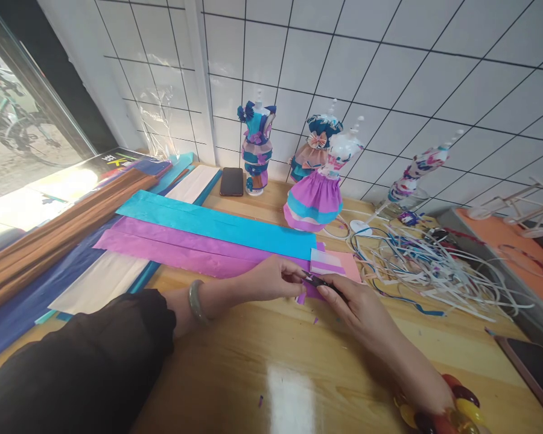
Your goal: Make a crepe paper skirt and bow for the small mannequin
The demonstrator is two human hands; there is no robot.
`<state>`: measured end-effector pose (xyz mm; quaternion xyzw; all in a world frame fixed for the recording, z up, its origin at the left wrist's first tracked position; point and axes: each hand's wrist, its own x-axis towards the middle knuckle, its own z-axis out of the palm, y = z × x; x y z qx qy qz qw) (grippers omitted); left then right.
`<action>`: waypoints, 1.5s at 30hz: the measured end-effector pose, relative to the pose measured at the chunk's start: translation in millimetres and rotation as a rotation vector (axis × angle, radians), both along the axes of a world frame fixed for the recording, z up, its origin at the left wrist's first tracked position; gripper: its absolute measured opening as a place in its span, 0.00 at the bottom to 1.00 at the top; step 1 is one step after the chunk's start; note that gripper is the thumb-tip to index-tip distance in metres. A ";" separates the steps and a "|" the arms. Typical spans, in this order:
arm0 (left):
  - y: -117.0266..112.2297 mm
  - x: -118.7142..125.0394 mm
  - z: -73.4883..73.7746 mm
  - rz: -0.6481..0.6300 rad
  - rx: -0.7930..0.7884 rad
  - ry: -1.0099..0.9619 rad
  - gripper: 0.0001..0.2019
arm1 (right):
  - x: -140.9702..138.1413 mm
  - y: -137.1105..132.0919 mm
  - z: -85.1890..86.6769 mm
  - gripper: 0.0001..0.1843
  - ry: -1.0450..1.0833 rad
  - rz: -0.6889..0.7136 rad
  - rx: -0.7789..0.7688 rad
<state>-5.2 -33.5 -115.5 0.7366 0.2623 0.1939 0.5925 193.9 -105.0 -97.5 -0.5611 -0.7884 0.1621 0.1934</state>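
Dark tool point(315, 279) partly hidden by the right hand point(353, 301); exact type cannot be told. Rear dress form point(308, 155) partly covered by the purple-skirted form point(314, 194); beaded bracelet point(461, 417) and dark device point(531, 364) cut off by bottom and right edges respectively. Bicycle point(13, 120) outside cropped at left; small scrap point(260, 400) too tiny to identify.

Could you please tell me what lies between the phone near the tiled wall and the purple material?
In the head view, a turquoise strip lies next to the purple material, with wooden tabletop showing between that strip and the phone.
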 end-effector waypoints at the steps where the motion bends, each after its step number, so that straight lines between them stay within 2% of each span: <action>1: -0.1 0.1 0.3 0.000 -0.002 -0.001 0.12 | -0.3 0.0 -0.1 0.18 0.001 0.003 0.005; 11: 0.5 0.4 -1.5 -0.007 -0.008 0.002 0.12 | 0.3 0.2 -1.8 0.18 -0.015 -0.002 0.025; 19: -1.4 -0.8 1.5 -0.012 -0.008 0.011 0.07 | 0.1 1.0 -2.4 0.17 0.014 0.010 0.051; 25: -0.5 0.4 -0.3 -0.024 -0.027 -0.035 0.08 | -0.9 -1.8 4.4 0.17 0.108 -0.033 0.034; 28: 1.9 3.5 -4.8 0.092 -0.126 -0.105 0.10 | -5.1 -6.4 8.4 0.18 0.174 0.051 -0.002; 31: 5.6 6.0 -9.3 0.233 -0.258 -0.238 0.12 | -13.9 -10.4 6.1 0.22 0.083 0.174 -0.081; 34: 8.8 6.5 -11.1 0.265 -0.336 -0.350 0.15 | -22.7 -11.4 -0.7 0.18 -0.049 0.239 -0.068; 38: 9.4 6.1 -9.7 0.259 -0.357 -0.431 0.16 | -25.5 -8.5 -5.5 0.12 -0.066 0.274 0.023; 41: 8.1 6.8 -8.9 0.256 -0.380 -0.475 0.15 | -23.3 -5.8 -6.0 0.09 0.043 0.224 0.142; 45: 5.1 8.4 -9.3 0.253 -0.421 -0.466 0.13 | -22.6 -5.2 -10.5 0.07 0.305 -0.056 0.177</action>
